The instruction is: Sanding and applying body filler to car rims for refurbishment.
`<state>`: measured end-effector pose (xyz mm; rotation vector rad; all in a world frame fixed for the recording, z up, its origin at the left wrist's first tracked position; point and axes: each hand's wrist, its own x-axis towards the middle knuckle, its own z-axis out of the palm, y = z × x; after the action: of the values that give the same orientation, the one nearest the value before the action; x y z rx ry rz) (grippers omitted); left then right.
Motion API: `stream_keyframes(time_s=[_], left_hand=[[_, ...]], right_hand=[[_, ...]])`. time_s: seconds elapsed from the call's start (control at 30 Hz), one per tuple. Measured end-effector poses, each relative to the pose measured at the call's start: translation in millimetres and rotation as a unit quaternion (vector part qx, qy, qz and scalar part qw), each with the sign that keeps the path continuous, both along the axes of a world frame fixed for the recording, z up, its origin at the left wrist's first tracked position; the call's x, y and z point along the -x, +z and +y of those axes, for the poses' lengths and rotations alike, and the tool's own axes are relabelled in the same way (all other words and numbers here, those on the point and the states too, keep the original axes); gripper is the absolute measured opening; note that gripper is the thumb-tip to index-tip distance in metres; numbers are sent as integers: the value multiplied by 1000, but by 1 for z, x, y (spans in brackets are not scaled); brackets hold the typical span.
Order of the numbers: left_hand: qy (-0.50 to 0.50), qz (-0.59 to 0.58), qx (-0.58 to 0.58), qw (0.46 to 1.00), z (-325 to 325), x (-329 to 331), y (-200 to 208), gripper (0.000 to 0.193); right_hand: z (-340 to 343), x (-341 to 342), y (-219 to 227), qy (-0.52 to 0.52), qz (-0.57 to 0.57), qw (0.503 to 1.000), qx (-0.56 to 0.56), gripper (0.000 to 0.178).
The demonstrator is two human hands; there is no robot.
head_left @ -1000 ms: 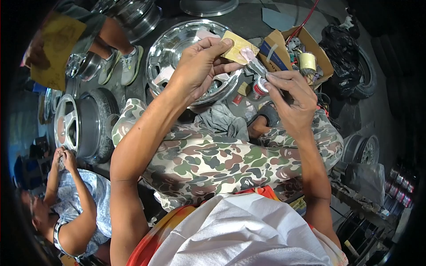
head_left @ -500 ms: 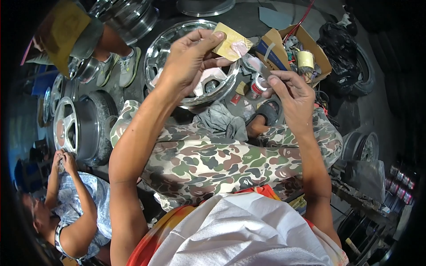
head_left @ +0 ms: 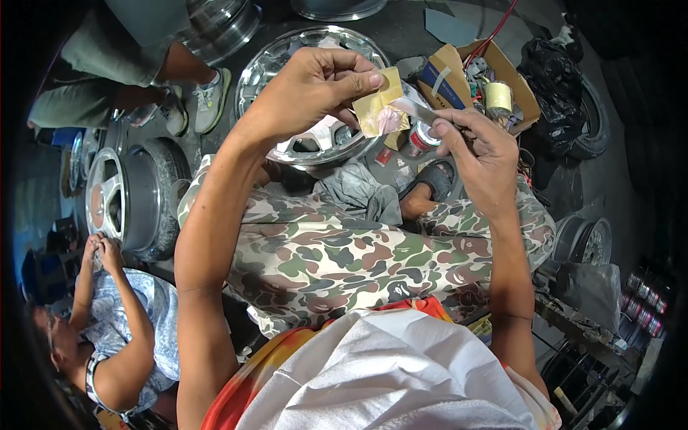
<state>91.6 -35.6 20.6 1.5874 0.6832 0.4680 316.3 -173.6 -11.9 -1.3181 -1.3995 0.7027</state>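
Note:
My left hand (head_left: pixel 326 89) pinches the edge of a yellow square of sandpaper (head_left: pixel 373 104) that carries a smear of pink putty (head_left: pixel 388 120). In my right hand (head_left: pixel 476 147) is a thin metal putty knife (head_left: pixel 414 109), its blade pointing left at the putty. Whether the blade touches it I cannot tell. Below and beyond both hands lies a shiny alloy wheel (head_left: pixel 252 86) on the floor, with pink patches on its spokes. Behind the knife stands a small red and white can (head_left: pixel 423 137).
An open cardboard box (head_left: pixel 527 86) of odds and ends stands at the far right, beside a black plastic bag (head_left: pixel 548 97). A grey cloth (head_left: pixel 362 190) lies between my legs. At left another person (head_left: pixel 136 315) sits by a wheel with tyre (head_left: pixel 147 201); someone else stands beyond.
The yellow sandpaper has turned and come down to the right, nearer the putty knife. The blade now points toward the putty. The standing person's yellowish sheet has left the view.

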Motion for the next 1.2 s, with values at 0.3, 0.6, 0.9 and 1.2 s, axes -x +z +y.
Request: stream_keyframes(time_s=[0.3,0.6,0.9,1.2], left_hand=[[77,-70,62,993,-3,-9,-14,28],[179,-167,169,955,-13,-25,-26,27],[183,-151,20,971,-20,-32,-24,23],[193,-128,-80,970,-20,-33,-25,22]], right_hand=[[-1,2,-6,-2,68,997,43,17],[-2,17,-18,-2,192,980,58,21],[8,9,-10,-89,-3,992,-88,14],[8,5,2,-107,-127,976,-140,17]])
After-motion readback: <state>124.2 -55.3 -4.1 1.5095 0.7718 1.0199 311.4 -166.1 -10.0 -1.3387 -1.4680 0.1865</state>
